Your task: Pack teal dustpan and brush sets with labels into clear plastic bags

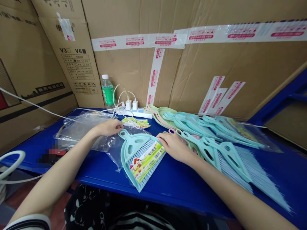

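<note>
A mint-green dustpan (126, 150) lies on the table in front of me, with a blue-bristled brush (153, 166) nested in it. Across the bristles sits a yellow-green printed label card (146, 161). My right hand (174, 145) grips the dustpan's upper right corner, its fingertips bent over the edge. Beside the dustpan's handle, my left hand (111, 126) is closed, fingers curled on a clear plastic bag (115, 156); the fingertips are partly hidden. Part of this bag spreads under the dustpan's left side.
Stacked dustpans (189, 121) and several loose brushes (230, 159) cover the right side. More clear bags (79, 127) lie left. Behind are label cards (135, 122), a power strip (141, 112) with cables, a bottle (108, 91) and a cardboard wall (134, 70).
</note>
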The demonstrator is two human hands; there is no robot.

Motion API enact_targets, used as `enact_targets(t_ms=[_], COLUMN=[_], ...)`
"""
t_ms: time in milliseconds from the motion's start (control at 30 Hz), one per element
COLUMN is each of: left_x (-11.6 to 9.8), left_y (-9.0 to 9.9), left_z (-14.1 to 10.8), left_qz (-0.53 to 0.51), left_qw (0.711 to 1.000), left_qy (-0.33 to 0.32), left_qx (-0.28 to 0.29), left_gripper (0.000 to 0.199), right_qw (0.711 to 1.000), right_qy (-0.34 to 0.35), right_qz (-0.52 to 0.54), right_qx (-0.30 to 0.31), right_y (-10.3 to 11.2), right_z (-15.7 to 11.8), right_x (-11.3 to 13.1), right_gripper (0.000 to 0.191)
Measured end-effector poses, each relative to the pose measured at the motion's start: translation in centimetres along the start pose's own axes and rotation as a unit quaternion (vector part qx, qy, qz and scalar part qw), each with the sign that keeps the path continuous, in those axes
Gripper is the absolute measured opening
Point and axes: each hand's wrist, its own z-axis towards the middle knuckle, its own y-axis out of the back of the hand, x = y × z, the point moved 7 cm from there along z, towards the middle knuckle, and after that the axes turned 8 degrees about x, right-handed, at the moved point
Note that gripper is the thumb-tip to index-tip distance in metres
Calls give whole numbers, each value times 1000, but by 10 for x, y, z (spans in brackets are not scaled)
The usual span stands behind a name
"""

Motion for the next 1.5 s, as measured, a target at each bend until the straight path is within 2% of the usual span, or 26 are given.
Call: enact_targets(t_ms=[100, 267, 567, 733, 833, 1000, 1067, 1233, 1500], left_x=[0, 9, 25, 35, 37, 30, 27, 22, 22], left_y=[3, 5, 17, 18, 18, 15, 14, 14, 15], left_z=[-2, -4, -1, -1, 0, 1, 1, 0, 1], left_qz=[21, 73, 143, 148, 151, 156, 156, 158, 157], left_qw=[999, 992, 976, 972, 971, 972, 973, 974, 971], left_qy=[21, 101, 139, 158, 163, 158, 154, 149, 153], left_qx=[-13, -13, -82, -89, -92, -75, -66, -62, -91], left_gripper=[20, 32, 31, 31, 31, 31, 30, 28, 27], right_qw=[1000, 999, 995, 988, 982, 951, 937, 920, 930], right_qy=[-1, -4, 0, 26, 74, 249, 292, 325, 332], right_qz=[-9, -40, -100, -154, -169, -179, -191, -212, -155], right_qx=[9, 11, 11, -2, -24, -35, -38, -52, -14], right_y=[-1, -1, 1, 3, 3, -7, -12, -16, -9], right_z=[-1, -2, -5, -7, -11, -23, -26, -26, -32], right_x=[-2, -4, -2, 3, 14, 42, 47, 50, 52], right_gripper=[26, 30, 25, 21, 18, 17, 18, 20, 23])
